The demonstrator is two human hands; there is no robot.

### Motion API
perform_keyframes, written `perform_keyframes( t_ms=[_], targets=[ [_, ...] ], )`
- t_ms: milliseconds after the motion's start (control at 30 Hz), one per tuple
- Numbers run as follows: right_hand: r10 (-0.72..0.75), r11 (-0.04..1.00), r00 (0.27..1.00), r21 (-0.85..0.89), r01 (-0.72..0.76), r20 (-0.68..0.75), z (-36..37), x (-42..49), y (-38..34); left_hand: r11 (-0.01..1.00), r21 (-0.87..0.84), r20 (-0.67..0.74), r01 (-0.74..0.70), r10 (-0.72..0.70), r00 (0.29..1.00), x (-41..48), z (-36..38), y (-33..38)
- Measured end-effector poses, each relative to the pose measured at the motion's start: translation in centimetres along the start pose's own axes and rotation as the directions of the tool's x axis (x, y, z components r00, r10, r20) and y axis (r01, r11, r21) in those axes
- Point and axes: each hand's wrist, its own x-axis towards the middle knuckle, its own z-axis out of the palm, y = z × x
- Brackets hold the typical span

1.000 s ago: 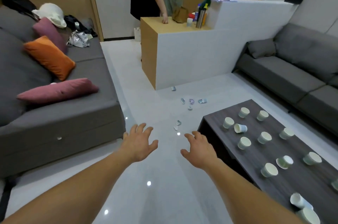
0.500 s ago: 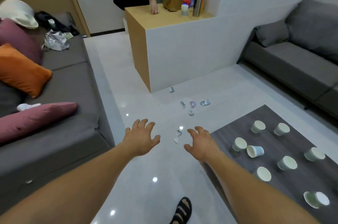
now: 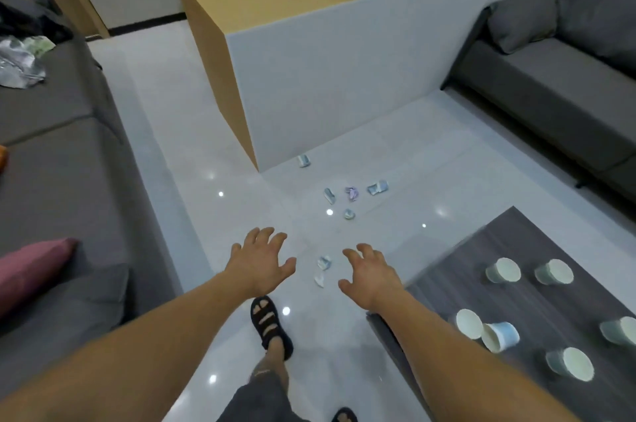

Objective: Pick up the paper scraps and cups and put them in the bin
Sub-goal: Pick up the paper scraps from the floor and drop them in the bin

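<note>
Stepped closer, the left hand (image 3: pixel 261 260) and right hand (image 3: pixel 370 275) (spread, empty) flank the paper scraps (image 3: pixel 323 263) at centre frame. Stoop low and pinch each singly.

Even, soft indoor light with faint shadows. The glossy floor (image 3: pixel 192 153) carries small bright glints of ceiling lamps. Motion blur smears the cups (image 3: pixel 502 270) on the table (image 3: pixel 516 239), and wide-angle bending curves the sofa (image 3: pixel 69 153) left of the floor.

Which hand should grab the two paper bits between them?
Right hand, probably: its open fingers and thumb look slightly nearer the two paper scraps than the left hand, also open.
</note>
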Motion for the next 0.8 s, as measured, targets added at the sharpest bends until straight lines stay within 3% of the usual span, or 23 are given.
perform_keyframes(
  t_ms=[133, 300, 500, 800],
  targets=[
    [0.090, 0.994, 0.993, 0.049, -0.093, 0.073, 1.0, 7.3, 0.0, 0.999, 0.017, 0.110, -0.046, 0.044, 0.993, 9.7, 0.5, -2.3],
    [0.132, 0.984, 0.980, 0.097, -0.147, 0.148, 6.2, 17.4, 1.4, 0.996, -0.026, 0.222, -0.081, 0.085, 0.971, 20.2, 6.4, -4.3],
    [0.149, 0.983, 0.955, 0.065, -0.171, 0.256, 19.9, 31.3, 7.0, 0.997, -0.058, 0.347, -0.056, 0.073, 0.935, 32.9, 21.8, -6.7],
    [0.069, 0.997, 0.948, 0.001, -0.073, 0.311, 44.8, 46.4, 14.9, 0.994, -0.109, 0.398, -0.013, 0.056, 0.916, 46.7, 46.4, -10.8]
  ],
)
